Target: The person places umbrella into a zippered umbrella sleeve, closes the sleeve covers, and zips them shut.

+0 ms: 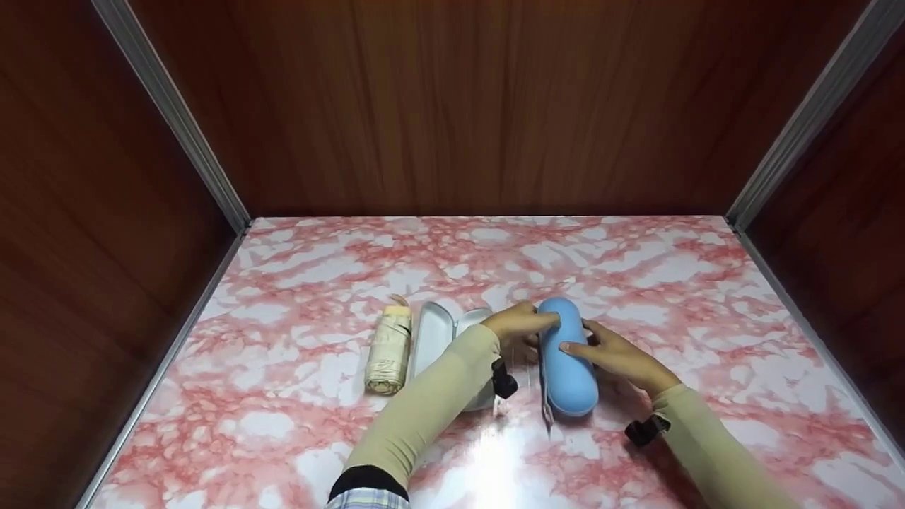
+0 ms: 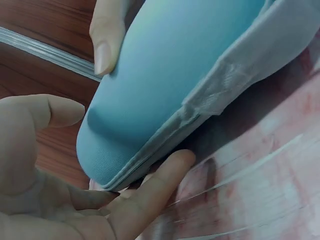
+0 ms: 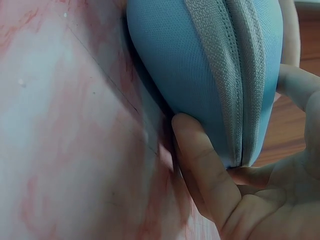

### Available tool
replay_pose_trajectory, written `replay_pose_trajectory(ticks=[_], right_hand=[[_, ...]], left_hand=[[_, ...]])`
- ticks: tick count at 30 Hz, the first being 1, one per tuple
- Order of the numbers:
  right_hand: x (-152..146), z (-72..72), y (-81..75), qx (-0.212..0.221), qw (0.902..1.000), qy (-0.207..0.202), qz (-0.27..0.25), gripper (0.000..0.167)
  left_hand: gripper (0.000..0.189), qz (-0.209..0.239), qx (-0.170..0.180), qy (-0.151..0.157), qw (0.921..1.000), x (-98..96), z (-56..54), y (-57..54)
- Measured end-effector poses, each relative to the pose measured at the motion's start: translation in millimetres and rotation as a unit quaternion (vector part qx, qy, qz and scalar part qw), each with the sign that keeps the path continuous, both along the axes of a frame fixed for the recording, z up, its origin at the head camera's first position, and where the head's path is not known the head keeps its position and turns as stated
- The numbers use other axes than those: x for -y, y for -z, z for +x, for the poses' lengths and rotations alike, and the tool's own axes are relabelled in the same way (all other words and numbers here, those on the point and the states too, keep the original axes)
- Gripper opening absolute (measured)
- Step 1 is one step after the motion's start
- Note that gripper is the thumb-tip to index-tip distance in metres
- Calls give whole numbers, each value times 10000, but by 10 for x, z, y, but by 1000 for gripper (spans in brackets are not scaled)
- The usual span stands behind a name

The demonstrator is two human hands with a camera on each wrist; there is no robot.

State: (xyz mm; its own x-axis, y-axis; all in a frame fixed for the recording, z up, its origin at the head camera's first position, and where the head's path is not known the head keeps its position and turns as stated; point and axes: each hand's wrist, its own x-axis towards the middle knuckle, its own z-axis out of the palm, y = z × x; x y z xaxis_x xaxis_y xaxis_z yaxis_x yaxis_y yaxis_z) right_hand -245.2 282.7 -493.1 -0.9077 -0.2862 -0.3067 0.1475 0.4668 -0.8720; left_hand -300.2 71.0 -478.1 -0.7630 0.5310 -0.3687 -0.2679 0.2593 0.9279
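A rounded, elongated blue zip case (image 1: 568, 382) is between both hands. My left hand (image 1: 520, 322) grips its far left part, thumb over the top and fingers beneath in the left wrist view. From the right side my right hand (image 1: 622, 357) holds it, thumb on top. In the right wrist view, that hand's fingers (image 3: 202, 165) lie along the case's lower side, and a grey zip (image 3: 235, 85) runs along the edge. A whitish fabric strip (image 2: 225, 82) borders the seam in the left wrist view.
An open pale hinged case (image 1: 435, 336) lies partly hidden under my left forearm. Left of it is a folded cream umbrella (image 1: 388, 353) with a yellow end. Dark wooden panels (image 1: 495, 106) enclose the red-and-white marbled table (image 1: 283, 424) at the back and sides.
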Motion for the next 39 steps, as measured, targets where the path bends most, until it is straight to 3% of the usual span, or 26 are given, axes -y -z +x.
replay_pose_trajectory(ticks=[4, 7, 14, 22, 29, 35, 39], right_hand=[[-2, 1, -4, -26, 10000, -2, 39, 100], [-7, 2, 2, -53, 10000, -17, 26, 99], [-22, 0, 13, -87, 10000, -20, 18, 96], [-36, 1, 34, -145, 9999, -54, -64, 94], [-49, -21, 68, -55, 9995, -204, -227, 89], [-145, -79, 42, 7, 9991, -237, -360, 76], [-197, -124, 18, 15, 9977, -275, -626, 69]], left_hand=[[47, 117, 183, -167, 9996, -20, 50, 24], [62, 202, 364, -226, 9989, -51, 77, 48], [75, 321, 444, -248, 9982, -107, 112, 75], [66, 119, 114, -263, 9995, -125, 110, 61], [69, 5, 118, -302, 9995, -93, 91, 68], [67, -175, -99, -275, 9994, -88, 82, 63], [70, -167, -4, -310, 9994, -96, 84, 62]])
